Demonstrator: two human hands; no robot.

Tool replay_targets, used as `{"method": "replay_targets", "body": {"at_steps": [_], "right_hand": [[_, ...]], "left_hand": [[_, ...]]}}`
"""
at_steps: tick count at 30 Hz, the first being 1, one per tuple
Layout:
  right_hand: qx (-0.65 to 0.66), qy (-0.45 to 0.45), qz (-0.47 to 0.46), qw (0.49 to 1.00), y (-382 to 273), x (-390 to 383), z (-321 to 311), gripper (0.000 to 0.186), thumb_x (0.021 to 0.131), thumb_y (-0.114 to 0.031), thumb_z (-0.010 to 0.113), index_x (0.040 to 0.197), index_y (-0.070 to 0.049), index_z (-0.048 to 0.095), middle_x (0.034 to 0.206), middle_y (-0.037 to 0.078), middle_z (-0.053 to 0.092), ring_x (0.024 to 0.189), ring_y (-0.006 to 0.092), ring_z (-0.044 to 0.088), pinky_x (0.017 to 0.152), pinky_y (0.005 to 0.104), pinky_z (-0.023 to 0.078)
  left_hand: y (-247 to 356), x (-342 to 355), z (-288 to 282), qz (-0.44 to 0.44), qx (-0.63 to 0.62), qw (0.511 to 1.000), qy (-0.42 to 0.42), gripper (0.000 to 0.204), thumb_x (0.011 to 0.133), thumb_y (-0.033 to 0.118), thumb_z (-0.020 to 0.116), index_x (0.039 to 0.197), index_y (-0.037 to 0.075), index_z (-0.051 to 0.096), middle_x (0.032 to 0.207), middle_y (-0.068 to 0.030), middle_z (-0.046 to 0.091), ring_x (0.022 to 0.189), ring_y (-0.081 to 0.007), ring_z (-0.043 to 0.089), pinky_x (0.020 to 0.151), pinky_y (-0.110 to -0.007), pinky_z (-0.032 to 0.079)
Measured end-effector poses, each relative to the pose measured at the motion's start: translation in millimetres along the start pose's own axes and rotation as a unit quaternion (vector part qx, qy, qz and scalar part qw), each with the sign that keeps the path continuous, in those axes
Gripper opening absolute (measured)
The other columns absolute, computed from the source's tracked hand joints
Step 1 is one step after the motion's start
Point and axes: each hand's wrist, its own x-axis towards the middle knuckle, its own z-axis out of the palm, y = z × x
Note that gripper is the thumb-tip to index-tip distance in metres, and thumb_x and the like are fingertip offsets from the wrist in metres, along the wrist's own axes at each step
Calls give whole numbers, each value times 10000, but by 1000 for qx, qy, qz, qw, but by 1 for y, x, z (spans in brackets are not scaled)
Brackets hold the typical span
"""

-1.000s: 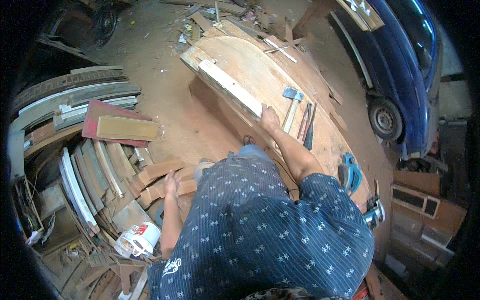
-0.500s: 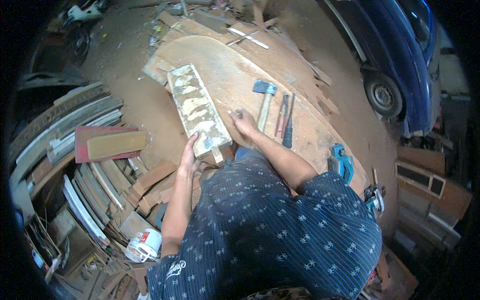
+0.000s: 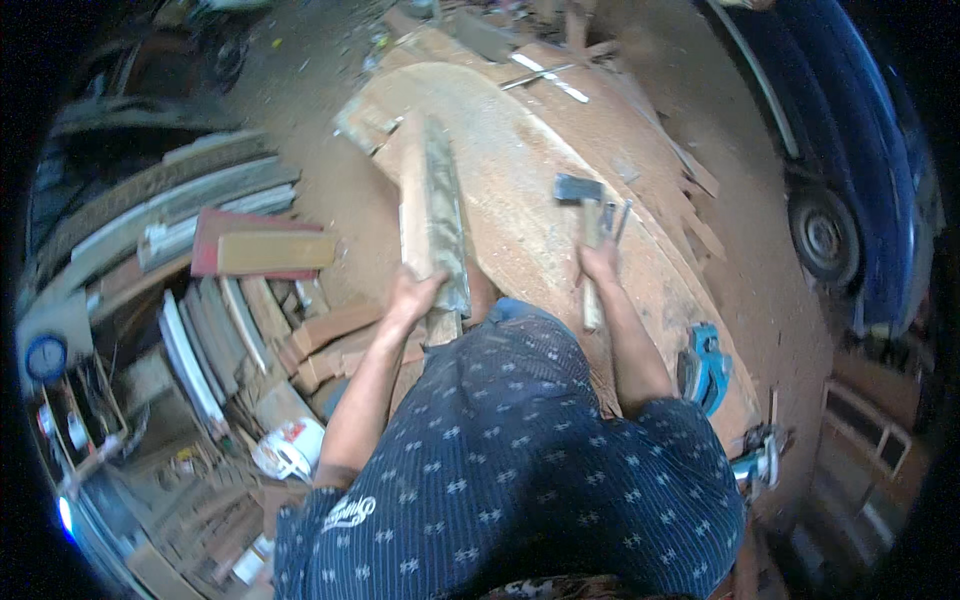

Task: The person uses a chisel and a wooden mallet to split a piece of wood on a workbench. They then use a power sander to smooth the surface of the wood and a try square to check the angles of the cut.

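A long piece of wood (image 3: 413, 190) is tipped on its edge, its bare pale side showing and its patchy grey face turned to the right. My left hand (image 3: 418, 297) grips its near end, thumb across the top. On the right, my right hand (image 3: 600, 262) is closed around the wooden handle of a hatchet (image 3: 590, 308), whose dark metal head points away from me. Beside that hand, pincers and a slim tool (image 3: 622, 218) are partly hidden. Beneath lies a large rounded wooden board (image 3: 500, 130) dusted with sawdust.
A teal power tool (image 3: 706, 370) sits at the board's right edge, another (image 3: 762, 460) nearer me. Wood offcuts (image 3: 215, 350) pile up on the left, with a white bucket (image 3: 290, 450). A blue car (image 3: 850, 130) stands at far right.
The piece of wood has been turned from lying patchy face up onto its edge. My right hand has moved right and taken hold of the hatchet. The view has shifted slightly.
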Motion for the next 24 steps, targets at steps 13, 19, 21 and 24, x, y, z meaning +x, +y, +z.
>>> {"method": "replay_targets", "body": {"at_steps": [13, 19, 21, 24], "right_hand": [[-332, -3, 75, 940, 114, -112, -124, 655, 782, -266, 764, 1347, -4, 560, 1206, 272, 658, 1135, 439, 613, 984, 495, 473], [164, -242, 45, 955, -32, -94, -56, 555, 934, -409, 692, 1281, 19, 630, 1043, 170, 732, 947, 230, 687, 853, 418, 543], [156, -393, -21, 906, -112, -100, -36, 700, 926, -549, 677, 1303, 36, 607, 1209, 219, 682, 1118, 298, 652, 945, 435, 525], [343, -412, 140, 832, -157, -127, 40, 666, 896, -521, 719, 1269, 24, 634, 1225, 213, 659, 1139, 308, 624, 958, 403, 501]], "left_hand": [[-86, 23, 58, 156, 70, 968, 183, 733, 784, 336, 764, 1265, -131, 467, 1113, -344, 661, 1052, -465, 668, 900, -498, 540], [-4, -20, 32, 78, 292, 947, 110, 680, 792, 467, 754, 1080, -138, 637, 991, -346, 692, 967, -455, 698, 852, -512, 554], [-10, -21, 35, 167, 347, 917, 108, 774, 771, 449, 801, 1151, -182, 564, 969, -321, 696, 879, -458, 703, 779, -507, 567], [2, -29, 55, 216, 412, 882, 80, 901, 748, 426, 827, 1275, -196, 444, 996, -305, 691, 878, -439, 704, 767, -484, 578]]}}
